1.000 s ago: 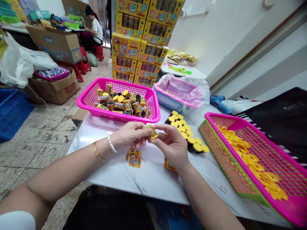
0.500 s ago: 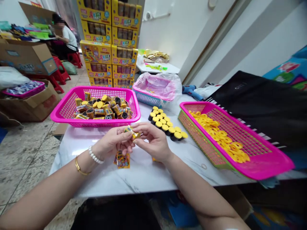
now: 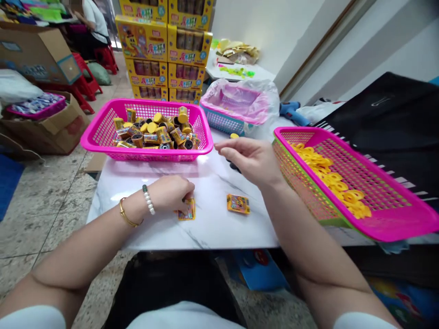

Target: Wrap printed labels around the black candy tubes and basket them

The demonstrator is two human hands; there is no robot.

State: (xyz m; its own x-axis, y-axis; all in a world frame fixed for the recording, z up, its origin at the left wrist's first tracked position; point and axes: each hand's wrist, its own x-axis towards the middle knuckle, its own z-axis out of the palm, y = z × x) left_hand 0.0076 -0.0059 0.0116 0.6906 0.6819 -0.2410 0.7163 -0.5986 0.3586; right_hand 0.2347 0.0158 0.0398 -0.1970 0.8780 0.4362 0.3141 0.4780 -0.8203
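My left hand [image 3: 173, 193] rests on the table at a small pile of yellow printed labels [image 3: 187, 212], its fingers closed at the top label's edge. Farther right, my right hand [image 3: 254, 160] hovers above the table with fingers stretched forward and thumb slightly apart, nothing visible between them. Behind it stand black cups with yellow lids, mostly hidden; one yellow lid [image 3: 234, 135] shows above the hand. A second stack of labels [image 3: 238, 204] lies below my right hand. One labelled cup [image 3: 183, 114] appears upright over the right back of the pink basket [image 3: 147, 155].
Several labelled cups fill that basket. On the right, another pink basket [image 3: 404, 224] holds yellow rings [image 3: 343, 187]. A plastic-lined basket [image 3: 219, 116] and a blue power tool [image 3: 294, 113] stand behind. Stacked yellow boxes [image 3: 142, 39] rise at the back; a seated person [image 3: 94, 20] is far left.
The labelled cup that both hands held has left them, and one now shows over the left basket. My left hand moved down to the labels; my right moved right, toward the lidded cups. The view tilted down.
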